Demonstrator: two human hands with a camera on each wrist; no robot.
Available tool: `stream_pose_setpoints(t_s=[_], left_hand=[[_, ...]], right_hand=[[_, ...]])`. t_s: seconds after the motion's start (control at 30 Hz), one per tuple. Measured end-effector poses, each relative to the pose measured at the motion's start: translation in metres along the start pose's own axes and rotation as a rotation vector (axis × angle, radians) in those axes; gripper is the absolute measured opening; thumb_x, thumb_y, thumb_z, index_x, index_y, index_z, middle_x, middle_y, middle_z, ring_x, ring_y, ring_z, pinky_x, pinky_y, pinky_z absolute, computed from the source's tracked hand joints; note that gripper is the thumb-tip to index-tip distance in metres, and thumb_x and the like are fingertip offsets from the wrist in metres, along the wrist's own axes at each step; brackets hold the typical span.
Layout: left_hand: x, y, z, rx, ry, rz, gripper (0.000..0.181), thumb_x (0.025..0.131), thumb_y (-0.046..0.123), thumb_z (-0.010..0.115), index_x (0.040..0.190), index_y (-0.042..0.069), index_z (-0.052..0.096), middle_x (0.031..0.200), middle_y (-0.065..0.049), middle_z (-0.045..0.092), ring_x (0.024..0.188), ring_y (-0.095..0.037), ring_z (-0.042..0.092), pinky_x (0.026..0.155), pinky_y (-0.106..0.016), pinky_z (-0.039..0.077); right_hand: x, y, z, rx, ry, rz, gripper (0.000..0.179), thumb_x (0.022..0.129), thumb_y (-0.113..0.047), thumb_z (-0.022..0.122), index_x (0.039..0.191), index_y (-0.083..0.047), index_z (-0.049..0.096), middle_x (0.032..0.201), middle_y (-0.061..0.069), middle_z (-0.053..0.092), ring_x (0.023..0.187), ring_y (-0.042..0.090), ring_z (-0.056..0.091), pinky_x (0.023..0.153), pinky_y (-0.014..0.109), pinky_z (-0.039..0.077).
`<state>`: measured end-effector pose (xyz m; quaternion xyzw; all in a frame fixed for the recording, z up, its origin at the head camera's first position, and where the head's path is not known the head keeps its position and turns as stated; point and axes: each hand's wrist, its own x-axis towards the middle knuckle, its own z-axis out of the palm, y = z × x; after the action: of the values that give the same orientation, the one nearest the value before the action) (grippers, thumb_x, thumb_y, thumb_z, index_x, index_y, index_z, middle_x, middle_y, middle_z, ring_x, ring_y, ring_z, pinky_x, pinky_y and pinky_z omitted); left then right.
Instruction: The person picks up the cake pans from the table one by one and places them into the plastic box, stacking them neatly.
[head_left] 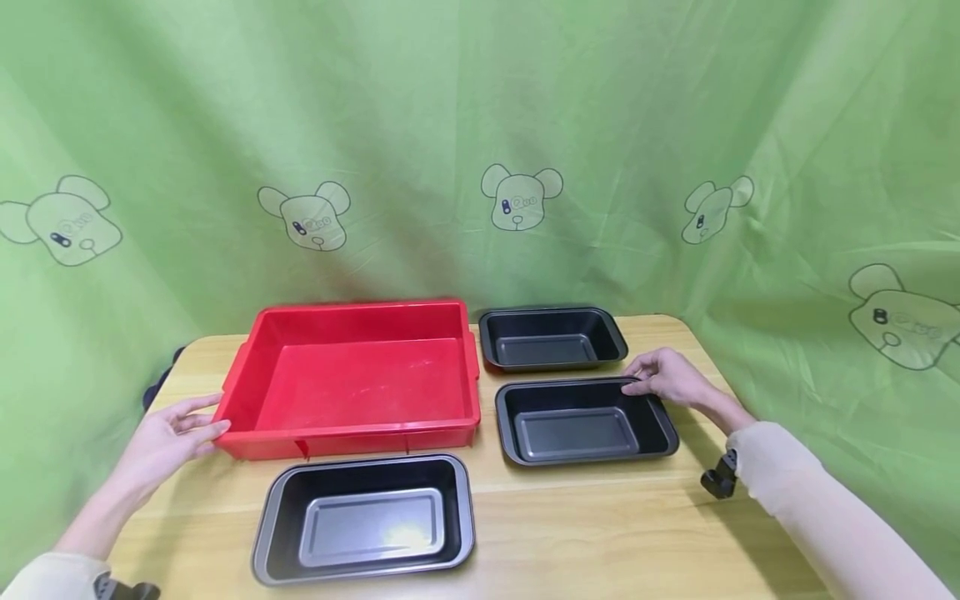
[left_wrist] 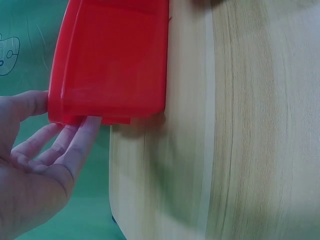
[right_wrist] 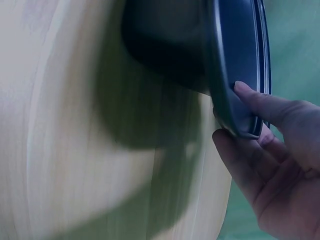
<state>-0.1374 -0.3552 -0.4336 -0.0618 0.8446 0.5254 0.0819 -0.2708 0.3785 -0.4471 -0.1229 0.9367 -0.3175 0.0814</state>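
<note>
At the back left of the table lies a large red tray (head_left: pixel 367 379), with nothing in it. My left hand (head_left: pixel 168 437) holds its near left corner, thumb on the rim and fingers against the outside below it, as the left wrist view (left_wrist: pixel 50 160) shows. To the right of the tray, my right hand (head_left: pixel 671 379) pinches the far right corner of a dark loaf pan (head_left: pixel 577 433). Its thumb (right_wrist: pixel 250 95) is over the rim's inner side and the fingers are outside. That pan casts a shadow on the wood; whether it is fully off the table I cannot tell.
A second loaf pan (head_left: pixel 551 337) stands behind the held one, near the tray's right end. A third loaf pan (head_left: pixel 367 525) is in front of the tray. The wooden table (head_left: pixel 570 533) has rounded far corners, and a green curtain (head_left: pixel 420 150) hangs behind it.
</note>
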Motion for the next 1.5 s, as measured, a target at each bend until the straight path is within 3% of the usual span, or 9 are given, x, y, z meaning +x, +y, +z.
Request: stream_pose_setpoints(t_s=[0.33, 0.53, 0.83, 1.03, 1.3, 1.5], left_hand=[[0.001, 0.001, 0.000, 0.008, -0.001, -0.004, 0.075, 0.101, 0.020, 0.073, 0.157, -0.012, 0.034, 0.107, 0.013, 0.073, 0.089, 0.007, 0.071, 0.081, -0.023, 0.066], [0.000, 0.001, 0.000, 0.017, -0.001, -0.007, 0.075, 0.101, 0.020, 0.072, 0.157, -0.012, 0.033, 0.106, 0.016, 0.072, 0.089, 0.007, 0.071, 0.081, -0.023, 0.066], [0.000, 0.002, 0.000, 0.025, -0.005, 0.002, 0.074, 0.102, 0.019, 0.072, 0.157, -0.012, 0.034, 0.112, 0.007, 0.074, 0.089, 0.007, 0.071, 0.081, -0.022, 0.066], [0.000, 0.002, 0.000, 0.007, -0.009, -0.002, 0.074, 0.102, 0.020, 0.071, 0.157, -0.012, 0.033, 0.107, 0.015, 0.072, 0.088, 0.006, 0.072, 0.081, -0.022, 0.066], [-0.002, 0.001, 0.000, -0.005, -0.014, -0.002, 0.073, 0.102, 0.018, 0.071, 0.157, -0.011, 0.034, 0.103, 0.021, 0.070, 0.089, 0.006, 0.072, 0.081, -0.021, 0.065], [-0.001, 0.000, -0.001, -0.006, -0.018, 0.000, 0.073, 0.102, 0.019, 0.071, 0.157, -0.010, 0.034, 0.103, 0.021, 0.070, 0.089, 0.006, 0.072, 0.081, -0.022, 0.066]], right_hand=[[-0.009, -0.001, -0.001, -0.003, 0.013, 0.001, 0.023, 0.084, -0.014, 0.088, 0.100, 0.000, 0.078, 0.074, 0.006, 0.077, 0.063, 0.003, 0.059, 0.060, 0.022, 0.045], [-0.017, -0.005, -0.005, -0.003, 0.017, 0.000, 0.023, 0.085, -0.015, 0.088, 0.100, -0.002, 0.078, 0.072, 0.003, 0.076, 0.060, 0.003, 0.057, 0.055, 0.023, 0.043], [-0.031, -0.018, -0.009, 0.016, 0.023, 0.004, 0.022, 0.085, -0.016, 0.087, 0.101, -0.003, 0.078, 0.074, 0.003, 0.075, 0.063, 0.002, 0.057, 0.056, 0.022, 0.044], [-0.035, -0.022, -0.009, 0.038, 0.014, 0.027, 0.021, 0.086, -0.014, 0.086, 0.101, -0.003, 0.078, 0.075, 0.003, 0.074, 0.057, 0.002, 0.052, 0.049, 0.022, 0.043], [-0.041, -0.028, -0.012, 0.059, 0.020, 0.010, 0.022, 0.085, -0.015, 0.087, 0.101, -0.002, 0.077, 0.076, 0.003, 0.074, 0.058, 0.000, 0.053, 0.049, 0.021, 0.043], [-0.048, -0.034, -0.017, 0.061, 0.029, 0.025, 0.021, 0.086, -0.017, 0.087, 0.100, -0.004, 0.078, 0.077, 0.003, 0.074, 0.059, 0.001, 0.055, 0.050, 0.022, 0.045]])
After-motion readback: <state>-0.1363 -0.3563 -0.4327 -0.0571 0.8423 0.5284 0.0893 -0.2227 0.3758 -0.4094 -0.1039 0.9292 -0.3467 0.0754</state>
